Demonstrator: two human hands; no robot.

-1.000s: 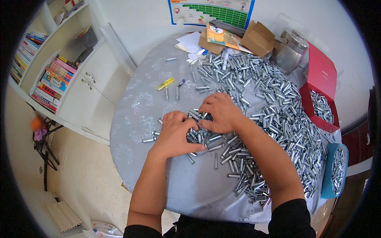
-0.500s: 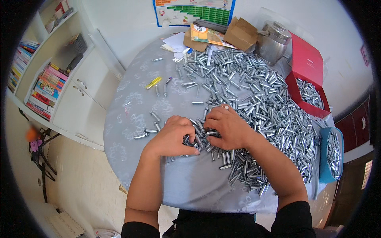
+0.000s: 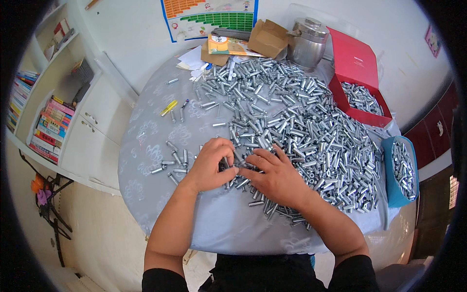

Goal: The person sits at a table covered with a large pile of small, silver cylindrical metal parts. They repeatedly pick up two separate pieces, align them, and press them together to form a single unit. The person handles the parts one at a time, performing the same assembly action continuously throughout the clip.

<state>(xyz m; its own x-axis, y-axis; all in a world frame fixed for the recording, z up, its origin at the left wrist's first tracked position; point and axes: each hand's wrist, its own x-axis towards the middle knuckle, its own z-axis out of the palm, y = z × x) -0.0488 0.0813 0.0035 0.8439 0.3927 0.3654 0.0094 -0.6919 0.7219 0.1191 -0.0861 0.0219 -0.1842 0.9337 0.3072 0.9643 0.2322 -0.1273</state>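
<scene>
A wide heap of silvery expansion bolts (image 3: 311, 141) covers the middle and right of the table. At the heap's left edge, my left hand (image 3: 209, 168) is curled, thumb and fingers closing round a bolt that shows only in part. Beside it, my right hand (image 3: 279, 182) lies palm down over the bolts with its fingers apart; its thumb side is close to my left thumb. Whatever lies beneath the right palm is hidden. Several loose bolts (image 3: 174, 158) are scattered just left of my left hand.
A red box (image 3: 362, 114) of bolts stands at the far right, with a blue bin (image 3: 393, 170) of bolts nearer. Behind the heap are a metal pot (image 3: 307, 46), an open carton (image 3: 268, 39) and papers. A yellow object (image 3: 169, 108) lies on the grey tablecloth (image 3: 146, 187).
The view has shifted, so the table sits further left. My right fingers have spread from a curl, and that hand is closer to my left thumb. More bolts lie left of my left hand.
</scene>
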